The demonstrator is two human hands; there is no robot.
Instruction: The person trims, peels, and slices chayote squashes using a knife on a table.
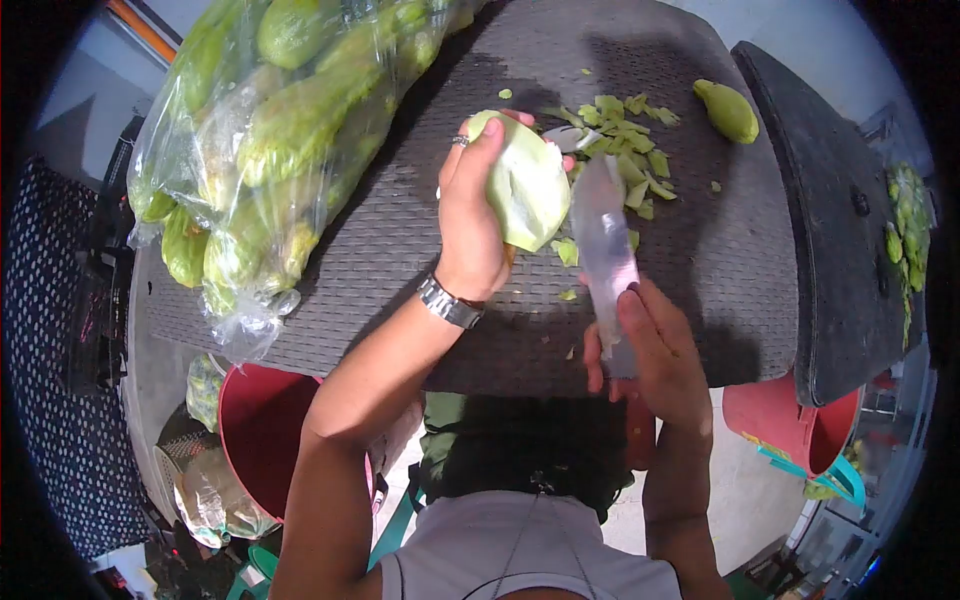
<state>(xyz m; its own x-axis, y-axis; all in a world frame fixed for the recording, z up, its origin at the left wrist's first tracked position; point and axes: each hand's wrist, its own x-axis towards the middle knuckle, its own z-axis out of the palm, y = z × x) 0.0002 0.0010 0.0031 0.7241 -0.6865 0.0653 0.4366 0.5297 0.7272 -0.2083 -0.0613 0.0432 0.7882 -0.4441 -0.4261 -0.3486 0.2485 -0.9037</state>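
right hand (655, 335): clamped on the grip end of the knife, thumb up by the base of the blade; the handle itself is mostly covered.
knife (603, 220): broad blade pointing away from the body, flat side seen from above, just beside the fruit; i cannot tell whether the edge touches it.
left hand (475, 200): clamped on the fruit from its left side, thumb over the top, some fingertips showing past the far side, near where the blade works.
pale fruit (530, 190): held in the air over the table (400, 235), tilted, its upper face bare of dark skin; the underside is hidden.
stroke: best kept shallow and steady, edge nearly flat to the surface, so only skin comes away and little flesh.
fingers: the far-side tips would be safer tucked back behind the cutting line; turn the fruit between strokes rather than reaching round with the blade.
footing: wet flesh is likely slippery, so a firm palm hold matters.
peelings (635, 155): loose heap beyond the blade, a good spot to drop more.
plastic bag (290, 140): bulging with green fruits, on the table's left.
unpeeled fruit (728, 112): alone near the table's far right edge.
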